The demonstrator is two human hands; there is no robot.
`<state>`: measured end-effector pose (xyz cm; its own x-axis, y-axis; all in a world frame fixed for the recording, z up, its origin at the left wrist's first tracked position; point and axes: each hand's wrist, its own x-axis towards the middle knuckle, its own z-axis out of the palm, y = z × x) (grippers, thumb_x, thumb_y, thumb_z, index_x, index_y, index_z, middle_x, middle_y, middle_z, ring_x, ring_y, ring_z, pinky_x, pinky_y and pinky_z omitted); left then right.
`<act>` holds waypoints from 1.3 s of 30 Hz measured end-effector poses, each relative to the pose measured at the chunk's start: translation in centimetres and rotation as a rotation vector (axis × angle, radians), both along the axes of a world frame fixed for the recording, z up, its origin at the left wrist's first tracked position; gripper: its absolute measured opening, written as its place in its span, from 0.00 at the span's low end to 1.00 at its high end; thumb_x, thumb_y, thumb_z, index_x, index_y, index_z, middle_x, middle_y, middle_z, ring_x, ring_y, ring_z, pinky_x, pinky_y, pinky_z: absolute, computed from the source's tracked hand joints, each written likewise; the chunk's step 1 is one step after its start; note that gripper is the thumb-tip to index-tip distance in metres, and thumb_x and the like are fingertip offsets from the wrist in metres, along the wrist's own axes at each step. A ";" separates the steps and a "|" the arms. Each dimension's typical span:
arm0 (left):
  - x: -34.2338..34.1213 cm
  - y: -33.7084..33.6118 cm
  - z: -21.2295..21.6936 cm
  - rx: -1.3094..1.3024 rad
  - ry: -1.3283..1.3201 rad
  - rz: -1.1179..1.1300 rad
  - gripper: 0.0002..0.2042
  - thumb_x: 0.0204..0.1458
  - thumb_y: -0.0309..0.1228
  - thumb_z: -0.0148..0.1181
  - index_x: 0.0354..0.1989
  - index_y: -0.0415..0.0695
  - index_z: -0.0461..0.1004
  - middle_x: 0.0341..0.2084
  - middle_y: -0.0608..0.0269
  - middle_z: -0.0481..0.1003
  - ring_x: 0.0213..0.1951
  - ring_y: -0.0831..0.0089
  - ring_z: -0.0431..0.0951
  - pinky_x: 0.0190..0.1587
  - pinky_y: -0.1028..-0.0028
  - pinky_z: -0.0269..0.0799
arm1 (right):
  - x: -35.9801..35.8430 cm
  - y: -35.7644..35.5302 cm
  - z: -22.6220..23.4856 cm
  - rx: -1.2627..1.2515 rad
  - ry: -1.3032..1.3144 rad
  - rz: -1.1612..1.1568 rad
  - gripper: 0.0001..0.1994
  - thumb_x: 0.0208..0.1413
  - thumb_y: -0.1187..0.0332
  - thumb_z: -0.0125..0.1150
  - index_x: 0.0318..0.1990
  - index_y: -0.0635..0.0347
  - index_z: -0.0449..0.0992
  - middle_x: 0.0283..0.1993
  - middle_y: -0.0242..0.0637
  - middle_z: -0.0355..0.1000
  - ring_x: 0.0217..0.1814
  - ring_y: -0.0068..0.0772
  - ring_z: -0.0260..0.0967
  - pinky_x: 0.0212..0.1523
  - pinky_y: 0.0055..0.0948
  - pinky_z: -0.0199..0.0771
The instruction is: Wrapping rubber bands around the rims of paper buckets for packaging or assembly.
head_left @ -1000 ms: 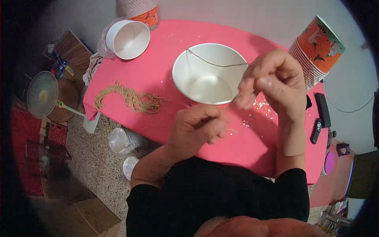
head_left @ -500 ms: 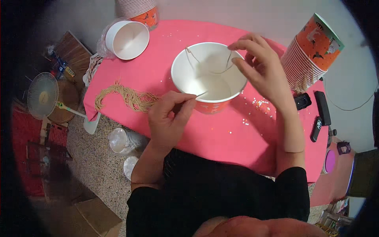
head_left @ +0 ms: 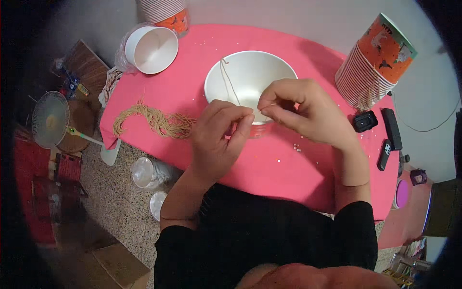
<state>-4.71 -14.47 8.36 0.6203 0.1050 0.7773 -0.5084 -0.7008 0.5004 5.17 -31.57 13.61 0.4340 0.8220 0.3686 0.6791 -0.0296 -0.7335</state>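
A white paper bucket (head_left: 262, 65) with an orange outside stands on the pink-covered table in front of me. A thin beige string (head_left: 228, 79) is fixed at its left rim and runs down across the opening to my fingers. Over the near rim, my left hand (head_left: 216, 135) is closed, thumb and forefinger pinching the string. Close beside it, my right hand (head_left: 308, 108) is also closed in a pinch at its fingertips, on what looks like the string's end. The fingertips of both hands almost meet. A loose bundle of beige strings (head_left: 159, 119) lies left of my left hand.
Stacked orange buckets (head_left: 368, 67) stand at the right, with strings hanging by them. Another white bucket (head_left: 156, 50) lies tilted in plastic at the far left, near a second stack (head_left: 166, 12). A black tray (head_left: 365, 122) and a remote (head_left: 384, 154) lie right. Small sequins dot the pink cloth (head_left: 284, 178).
My right hand has come down and left from the bucket's right side to meet my left hand. My left hand has shifted slightly right. The string now looks straighter from the rim.
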 end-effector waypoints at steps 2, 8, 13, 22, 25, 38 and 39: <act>0.3 0.1 -0.5 0.016 -0.040 -0.010 0.07 0.44 0.19 0.63 0.33 0.40 0.76 0.26 0.60 0.72 0.24 0.70 0.72 0.25 0.74 0.68 | 0.4 -0.2 0.1 -0.005 -0.153 0.001 0.01 0.52 0.80 0.57 0.32 0.66 0.73 0.27 0.31 0.69 0.32 0.18 0.66 0.31 0.19 0.67; 0.4 -1.0 -0.4 0.370 -0.010 0.123 0.10 0.40 0.26 0.66 0.32 0.44 0.77 0.30 0.65 0.72 0.35 0.66 0.71 0.41 0.64 0.67 | 2.9 -1.9 0.7 -0.091 -0.197 -0.132 0.01 0.52 0.80 0.57 0.32 0.67 0.72 0.30 0.33 0.68 0.32 0.22 0.66 0.33 0.22 0.68; 1.0 -1.6 -1.5 0.425 0.017 0.100 0.10 0.39 0.29 0.67 0.32 0.47 0.77 0.30 0.69 0.71 0.37 0.69 0.70 0.55 0.56 0.56 | 3.7 -2.0 0.2 -0.176 -0.304 -0.028 0.03 0.49 0.79 0.56 0.31 0.67 0.70 0.29 0.36 0.68 0.30 0.29 0.66 0.33 0.26 0.68; 0.4 0.0 -1.9 0.586 -0.124 0.180 0.09 0.38 0.29 0.62 0.32 0.49 0.77 0.29 0.74 0.71 0.38 0.73 0.70 0.61 0.51 0.50 | 2.7 -1.5 0.0 -0.216 -0.419 0.118 0.05 0.43 0.78 0.57 0.29 0.65 0.68 0.26 0.41 0.66 0.30 0.43 0.67 0.31 0.36 0.68; 0.1 0.4 -2.5 0.629 -0.200 0.156 0.10 0.37 0.30 0.62 0.33 0.51 0.77 0.29 0.75 0.71 0.39 0.75 0.70 0.59 0.50 0.52 | 2.0 -1.4 0.3 -0.259 -0.423 0.092 0.05 0.44 0.77 0.58 0.29 0.64 0.68 0.25 0.42 0.66 0.29 0.45 0.67 0.30 0.37 0.67; -0.3 1.1 -2.7 0.678 -0.331 0.110 0.13 0.36 0.31 0.64 0.35 0.56 0.76 0.34 0.78 0.70 0.40 0.79 0.70 0.58 0.51 0.55 | 1.6 -1.2 0.1 -0.264 -0.384 0.123 0.04 0.46 0.74 0.56 0.26 0.64 0.68 0.25 0.47 0.68 0.32 0.54 0.68 0.33 0.46 0.66; -0.3 1.1 -2.8 0.677 -0.331 0.109 0.13 0.36 0.31 0.64 0.35 0.56 0.76 0.34 0.78 0.70 0.40 0.79 0.70 0.58 0.51 0.55 | 1.6 -1.2 0.0 -0.264 -0.390 0.129 0.04 0.46 0.73 0.56 0.26 0.64 0.68 0.25 0.47 0.68 0.32 0.54 0.68 0.33 0.46 0.66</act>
